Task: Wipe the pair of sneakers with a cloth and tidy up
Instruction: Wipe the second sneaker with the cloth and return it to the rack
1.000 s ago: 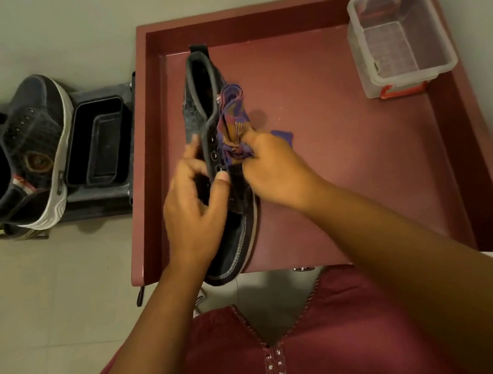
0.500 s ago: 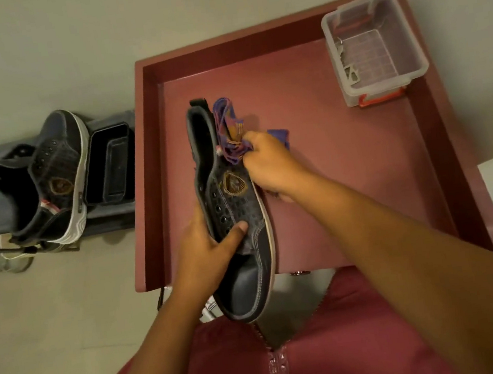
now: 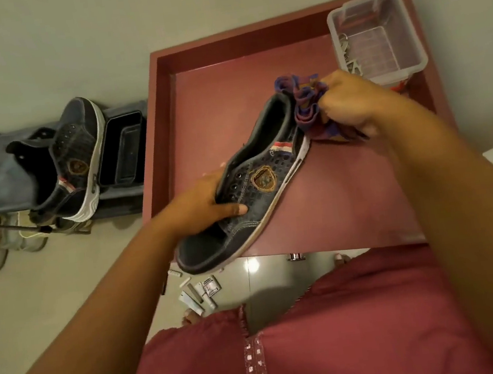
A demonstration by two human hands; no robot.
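At frame centre the stiff, light sneaker point(image 3: 256, 179) is gripped mid-body by the left hand point(image 3: 201, 205), while the soft cloth point(image 3: 307, 108) is bunched in the right hand point(image 3: 349, 99) at its heel.

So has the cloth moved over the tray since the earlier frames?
Yes. The cloth, gripped in the right hand, has shifted toward the clear plastic box in the tray's far right corner.

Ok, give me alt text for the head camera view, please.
A person's left hand holds a dark sneaker above a red table while the right hand presses a bunched purple cloth against its heel. Its mate sits on a rack at left.
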